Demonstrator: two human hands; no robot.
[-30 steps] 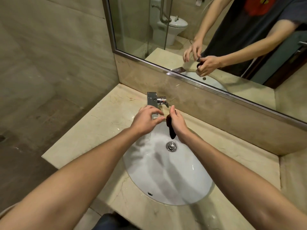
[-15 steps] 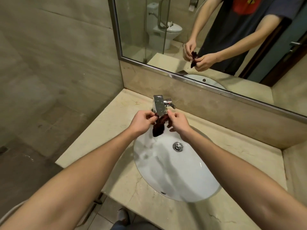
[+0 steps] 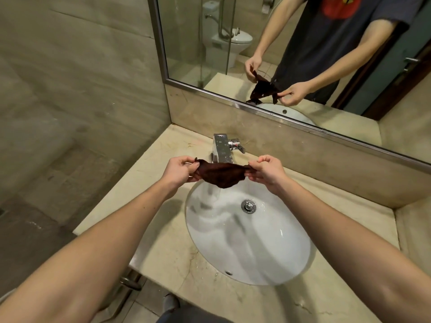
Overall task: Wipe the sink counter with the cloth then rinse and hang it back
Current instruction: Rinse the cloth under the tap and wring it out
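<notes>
Both of your hands are raised over the back of the basin (image 3: pixel 256 248), and between them you hold the cloth (image 3: pixel 220 176) spread out. Your left hand (image 3: pixel 179 170) pinches one end of it, thumb on top and fingers curled beneath. Your right hand (image 3: pixel 265 170) grips the other end the same way, so each hand is clenched on fabric.

The cloth is dark reddish brown. It stretches nearly level from hand to hand, its top edge taut and its lower edge sagging in a shallow curve. It hangs in the air just in front of the spout of the tap (image 3: pixel 221 149), above the rear rim of the basin, and touches neither the basin nor the worktop (image 3: pixel 168 250). Whether water runs from the spout you cannot tell, as the cloth hides its mouth.

The tap is a square chrome block with a lever (image 3: pixel 239 145) on its right side, set on the worktop behind the basin. The basin is white and oval, sunk into the beige stone worktop, with a chrome drain (image 3: pixel 248 206) near its back and a small overflow hole (image 3: pixel 228 273) in its near wall. Your forearms reach in from the lower corners.

Above the stone upstand (image 3: pixel 303 157) runs a steel-framed mirror (image 3: pixel 184 38). In it you see your hands holding the cloth, and a toilet (image 3: pixel 225 40) behind a glass partition.
</notes>
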